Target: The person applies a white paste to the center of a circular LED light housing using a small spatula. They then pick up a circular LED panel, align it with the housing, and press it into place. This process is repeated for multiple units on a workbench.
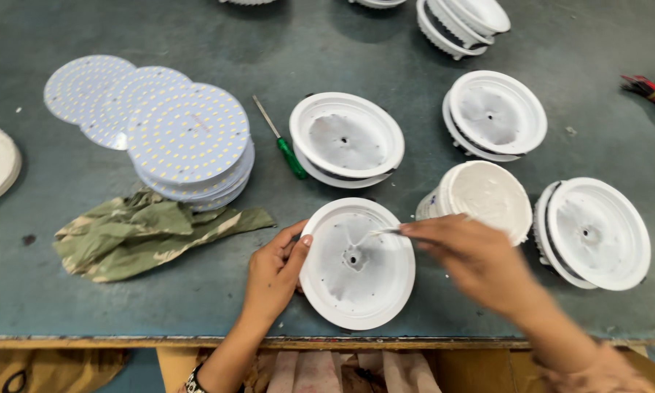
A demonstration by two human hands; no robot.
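White housing: a round white lamp housing (357, 263) lies face up near the front edge of the grey-green workbench (342, 44), smeared inside with pale paste around its centre hole.
Left hand: the left hand (273, 273) is curled loosely on the housing's left rim, thumb on the lip, steadying it.
Right hand: the right hand (473, 255) is pinched shut on a thin stick (384, 232) whose tip is over the smeared inside of the housing.
Paste tub: a white tub of paste (480, 196) stands just behind the right hand.
Other housings: three similar pasted housings (347, 138) sit farther back and to the right.
LED boards: a stack of round LED boards (189, 142) stands at the left.
Screwdriver: a green-handled screwdriver (281, 140) lies between the stack and the housings.
Rag: a crumpled camouflage rag (145, 233) lies left of the left hand.
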